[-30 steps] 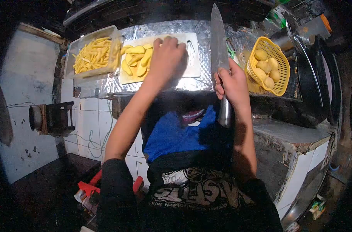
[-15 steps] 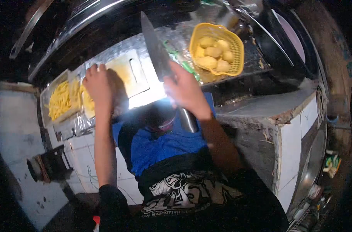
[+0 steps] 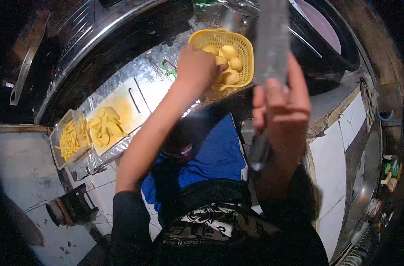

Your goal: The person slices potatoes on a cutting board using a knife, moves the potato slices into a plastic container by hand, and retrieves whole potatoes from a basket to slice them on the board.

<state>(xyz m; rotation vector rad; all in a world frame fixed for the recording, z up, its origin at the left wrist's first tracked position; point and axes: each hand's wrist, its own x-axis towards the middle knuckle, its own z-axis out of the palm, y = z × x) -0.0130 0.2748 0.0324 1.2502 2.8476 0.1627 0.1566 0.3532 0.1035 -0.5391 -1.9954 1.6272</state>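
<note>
My left hand [image 3: 196, 65] reaches into a yellow plastic basket [image 3: 248, 62] of peeled potatoes. Its fingers close on a peeled potato [image 3: 221, 61], partly covered by the hand. Other potatoes [image 3: 231, 76] lie loose around it. On the right, my right hand [image 3: 282, 99] grips a large knife [image 3: 272, 40] by its handle, blade pointing up and blurred by motion. Left of the basket lies a white cutting board [image 3: 142, 95] with a slot handle. A pile of potato slices [image 3: 106, 126] covers its left end.
A clear container [image 3: 55, 150] of cut potato sticks [image 3: 70, 139] stands at the counter's left end. Green plastic bits [image 3: 168, 68] lie behind the board. A dark basin [image 3: 350, 57] holding something pink is at the far right. A tiled ledge [image 3: 333, 155] juts out at right.
My left hand has left the potato slices on the board and moved right into the basket. My right hand has shifted right, with the knife lifted nearer the camera.
</note>
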